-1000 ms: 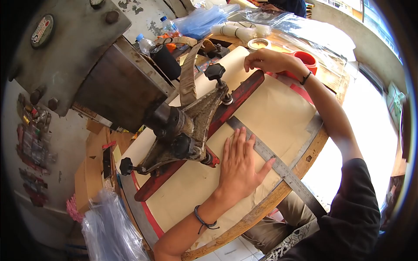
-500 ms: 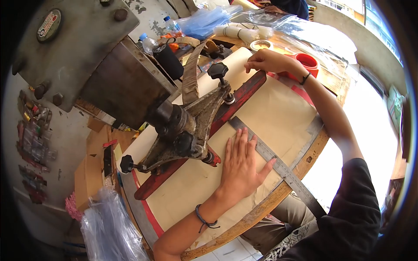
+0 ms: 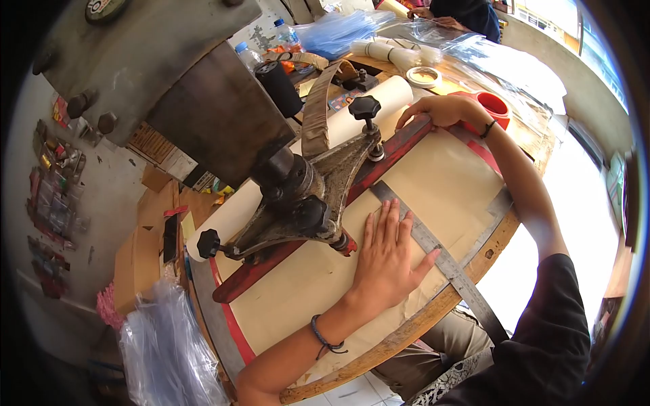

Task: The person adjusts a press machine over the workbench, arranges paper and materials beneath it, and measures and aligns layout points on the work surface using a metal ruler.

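My left hand (image 3: 386,260) lies flat with its fingers stretched out on a beige sheet (image 3: 298,294). Its fingertips and thumb touch the edge of a steel ruler (image 3: 437,254), which runs across the sheet and past the wooden table edge. At the far end of a long red bar (image 3: 399,149), my right hand (image 3: 447,111) has its fingers bent around the bar's tip; part of them is hidden. A metal bracket with black knobs (image 3: 305,210) sits above the bar, between my hands. Behind the bar lies a roll of pale paper (image 3: 369,105).
A large metal machine head (image 3: 217,111) hangs over the left side. Red tape (image 3: 494,105), cream tape (image 3: 424,76), a black cylinder (image 3: 279,88) and plastic bottles (image 3: 284,34) stand farther back. Clear plastic sheets (image 3: 172,352) hang at lower left. Another person's hands (image 3: 437,19) show at the top.
My right hand has gone from a raised pinch near the paper roll down onto the red bar's end. My left hand stays flat by the ruler. The whole view has shifted slightly.
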A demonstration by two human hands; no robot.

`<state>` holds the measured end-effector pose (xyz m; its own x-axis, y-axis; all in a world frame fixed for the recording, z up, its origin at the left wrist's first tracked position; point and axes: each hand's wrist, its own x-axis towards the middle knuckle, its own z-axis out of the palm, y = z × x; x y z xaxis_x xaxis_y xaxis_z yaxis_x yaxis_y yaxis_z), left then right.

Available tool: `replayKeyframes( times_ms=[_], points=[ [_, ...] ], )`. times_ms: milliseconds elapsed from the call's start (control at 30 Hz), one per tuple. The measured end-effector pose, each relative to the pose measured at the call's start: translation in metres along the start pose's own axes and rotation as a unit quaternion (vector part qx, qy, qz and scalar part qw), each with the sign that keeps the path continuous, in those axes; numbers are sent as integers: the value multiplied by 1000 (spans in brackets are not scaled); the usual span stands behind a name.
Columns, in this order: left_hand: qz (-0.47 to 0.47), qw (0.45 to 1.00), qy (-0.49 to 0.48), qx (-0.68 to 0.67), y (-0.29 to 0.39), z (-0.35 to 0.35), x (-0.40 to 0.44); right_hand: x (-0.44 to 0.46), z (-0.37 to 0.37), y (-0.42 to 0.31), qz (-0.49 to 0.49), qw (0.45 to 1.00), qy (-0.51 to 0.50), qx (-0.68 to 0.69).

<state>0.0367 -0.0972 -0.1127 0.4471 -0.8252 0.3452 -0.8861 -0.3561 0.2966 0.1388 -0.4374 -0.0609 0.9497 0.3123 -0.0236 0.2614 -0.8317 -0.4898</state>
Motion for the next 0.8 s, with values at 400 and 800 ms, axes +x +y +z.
replayKeyframes(
  times_ms=[400,800],
  points=[
    [5,1000,8,7,1,-1,0,-4,-10,-9,184,979,-80,28],
    [5,1000,2,8,1,-1,0,0,-7,6,99,984,-119,88]
  ],
)
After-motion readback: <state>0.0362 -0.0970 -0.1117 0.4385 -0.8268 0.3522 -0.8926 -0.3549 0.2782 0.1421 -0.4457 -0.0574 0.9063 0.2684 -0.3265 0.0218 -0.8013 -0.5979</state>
